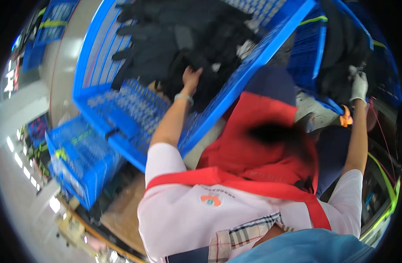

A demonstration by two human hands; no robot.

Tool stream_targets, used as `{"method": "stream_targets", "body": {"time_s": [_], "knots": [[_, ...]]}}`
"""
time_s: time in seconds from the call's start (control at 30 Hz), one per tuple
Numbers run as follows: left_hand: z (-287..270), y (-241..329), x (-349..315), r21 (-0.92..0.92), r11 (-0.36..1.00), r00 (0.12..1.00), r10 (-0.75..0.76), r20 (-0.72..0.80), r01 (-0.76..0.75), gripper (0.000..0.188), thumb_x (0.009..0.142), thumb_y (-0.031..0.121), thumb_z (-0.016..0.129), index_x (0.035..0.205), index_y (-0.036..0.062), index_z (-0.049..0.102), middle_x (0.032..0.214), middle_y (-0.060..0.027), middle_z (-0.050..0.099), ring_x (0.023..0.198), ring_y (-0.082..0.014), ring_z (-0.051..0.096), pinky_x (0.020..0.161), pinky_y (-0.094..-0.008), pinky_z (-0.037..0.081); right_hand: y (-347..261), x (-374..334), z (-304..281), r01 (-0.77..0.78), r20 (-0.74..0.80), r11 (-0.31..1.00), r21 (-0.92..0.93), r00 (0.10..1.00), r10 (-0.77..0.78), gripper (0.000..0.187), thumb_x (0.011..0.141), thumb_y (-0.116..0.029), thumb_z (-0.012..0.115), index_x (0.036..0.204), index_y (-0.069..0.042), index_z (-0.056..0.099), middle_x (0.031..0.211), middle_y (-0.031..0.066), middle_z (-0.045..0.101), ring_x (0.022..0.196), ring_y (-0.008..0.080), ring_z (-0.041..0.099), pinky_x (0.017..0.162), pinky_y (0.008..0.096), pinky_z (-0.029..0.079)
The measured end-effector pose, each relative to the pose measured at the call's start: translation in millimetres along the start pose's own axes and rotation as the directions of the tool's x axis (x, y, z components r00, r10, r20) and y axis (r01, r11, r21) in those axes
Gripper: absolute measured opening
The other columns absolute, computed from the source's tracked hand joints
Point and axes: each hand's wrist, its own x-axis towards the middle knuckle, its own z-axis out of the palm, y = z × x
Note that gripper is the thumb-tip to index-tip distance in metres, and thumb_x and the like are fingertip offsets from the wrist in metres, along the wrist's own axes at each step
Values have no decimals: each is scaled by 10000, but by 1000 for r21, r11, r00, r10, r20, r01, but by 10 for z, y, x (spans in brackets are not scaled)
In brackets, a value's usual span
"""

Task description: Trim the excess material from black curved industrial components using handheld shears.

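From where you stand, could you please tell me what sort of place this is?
Probably a workshop or factory floor handling textile goods, perhaps gloves: a large blue crate holds piled dark, glove-like pieces, a smaller blue crate stands to its left, and a red apron is in view.

One wide fisheye view from the head, steeply downward, close above the red apron (229,140).

Up on the pale shirt (179,215), a round orange-and-white emblem (210,200) with a row of tiny dark characters (223,191) beside it; the red apron (236,144) carries what looks like faint lettering (266,176), all too blurred to read.
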Motion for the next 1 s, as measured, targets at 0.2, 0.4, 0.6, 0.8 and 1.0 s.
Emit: {"method": "stream_targets", "body": {"time_s": [0.2, 0.4, 0.6, 0.8, 1.0], "knots": [[576, -214, 230, -306, 877, 928, -334, 166, 371, 197, 832, 188, 708, 958, 56, 633, 741, -27, 595, 541, -139, 530, 465, -278, 429, -846, -653, 183, 139, -84, 927, -348, 980, -179, 121, 843, -142, 643, 890, -32, 618, 779, 87, 680, 689, 162, 630, 666, 313, 472], [171, 1001, -220, -671, 592, 875, -132, 466, 447, 394, 777, 94, 600, 1138, -51, 541, 1058, -150, 616, 980, -256, 590, 879, -365, 484, -1360, -1190, 254, 177, -134, 888, -424, 958, -255, 150, 842, -155, 612, 930, -34, 625, 751, 68, 680, 659, 160, 629, 645, 299, 481], [-450, 1822, -1231, -647, 257, 649, 92, 755, 718, 598, 913, 459, 512, 1275, -16, 472, 1137, -149, 539, 890, -223, 546, 741, -332, 459, -1092, -1410, 304, 336, -99, 808, -484, 897, -432, 291, 798, -209, 693, 1004, -13, 629, 907, 201, 665, 876, 350, 653, 776, 398, 496], [-418, 1997, -2196, -796, 377, 777, 247, 579, 474, 736, 864, 724, 379, 1272, 126, 511, 1050, -84, 518, 899, -207, 515, 808, -382, 396, -1061, -1802, 335, 444, -17, 797, -410, 870, -494, 359, 771, -152, 750, 1039, 31, 597, 869, 180, 648, 781, 284, 638, 733, 339, 498], [-163, 2145, -2282, -713, 605, 755, 265, 600, 354, 568, 905, 233, 634, 1364, -18, 414, 1040, -54, 540, 925, -197, 522, 815, -323, 447, -1165, -2238, 231, 102, 208, 976, 195, 968, -142, 112, 946, -163, 582, 982, -57, 579, 707, 5, 579, 547, 103, 528, 499, 244, 428]]}}
